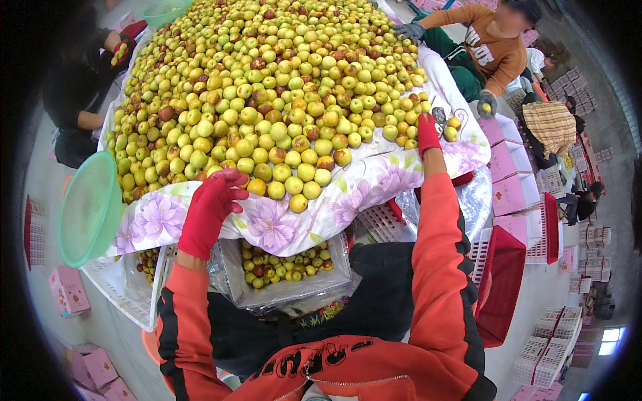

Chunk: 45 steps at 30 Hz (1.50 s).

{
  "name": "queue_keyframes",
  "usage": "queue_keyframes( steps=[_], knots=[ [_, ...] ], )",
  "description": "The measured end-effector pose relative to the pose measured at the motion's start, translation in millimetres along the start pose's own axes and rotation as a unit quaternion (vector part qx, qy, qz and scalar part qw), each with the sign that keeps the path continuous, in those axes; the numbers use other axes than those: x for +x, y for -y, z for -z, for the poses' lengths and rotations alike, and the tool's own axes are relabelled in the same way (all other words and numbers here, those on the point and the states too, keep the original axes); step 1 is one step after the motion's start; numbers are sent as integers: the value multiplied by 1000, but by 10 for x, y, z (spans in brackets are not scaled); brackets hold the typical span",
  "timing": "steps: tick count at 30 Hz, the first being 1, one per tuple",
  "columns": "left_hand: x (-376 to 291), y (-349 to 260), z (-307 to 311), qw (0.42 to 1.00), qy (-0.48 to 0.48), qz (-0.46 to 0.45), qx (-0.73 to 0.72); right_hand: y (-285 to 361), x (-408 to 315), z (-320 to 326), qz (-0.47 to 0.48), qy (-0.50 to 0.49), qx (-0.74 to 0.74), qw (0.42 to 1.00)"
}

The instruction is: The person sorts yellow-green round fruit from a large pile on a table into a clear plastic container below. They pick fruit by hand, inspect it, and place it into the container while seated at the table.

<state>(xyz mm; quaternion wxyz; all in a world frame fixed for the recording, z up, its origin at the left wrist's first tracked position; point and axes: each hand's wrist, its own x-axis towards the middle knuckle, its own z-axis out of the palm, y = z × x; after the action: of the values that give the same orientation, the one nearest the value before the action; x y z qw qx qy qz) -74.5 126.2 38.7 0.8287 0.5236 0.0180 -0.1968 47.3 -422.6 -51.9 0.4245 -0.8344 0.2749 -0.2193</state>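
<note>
A big heap of yellow-green and brown jujubes (pixel 281 100) lies on a white cloth with purple flowers (pixel 271 223). At the heap's near edge is my left hand (pixel 211 213) in a red glove, its fingers apart and nothing seen in them. My right hand (pixel 429 133), also red-gloved, reaches to the heap's right edge, beside a small flat object (pixel 439 114) with a dark pattern. Its fingertips are partly hidden, so I cannot tell whether it holds anything. Two loose jujubes (pixel 451 129) rest just right of it.
Below the cloth, a lined box (pixel 291 295) holds more jujubes by my lap. A green plastic basin (pixel 90 210) sits at the left edge. Pink cartons (pixel 509 163) and a red-lined crate (pixel 501 285) stand at right. A co-worker's gloved hand (pixel 410 31) touches the heap; another person sits left.
</note>
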Motion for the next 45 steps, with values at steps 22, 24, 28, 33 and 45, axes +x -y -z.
queue_keyframes(
  steps=[22,24,28,33,45],
  knots=[
    [116,77,-44,999,5,16,28,1240,-601,292,84,349,101,928],
    [131,84,-42,999,0,20,31,1125,-441,428,57,226,93,968],
    [171,94,-49,999,2,22,27,890,-392,417,133,199,-83,967],
    [198,89,-60,1000,7,19,23,759,-442,314,201,268,-221,916],
    [236,73,-98,999,17,33,16,738,-663,-4,124,289,-222,923]
  ],
)
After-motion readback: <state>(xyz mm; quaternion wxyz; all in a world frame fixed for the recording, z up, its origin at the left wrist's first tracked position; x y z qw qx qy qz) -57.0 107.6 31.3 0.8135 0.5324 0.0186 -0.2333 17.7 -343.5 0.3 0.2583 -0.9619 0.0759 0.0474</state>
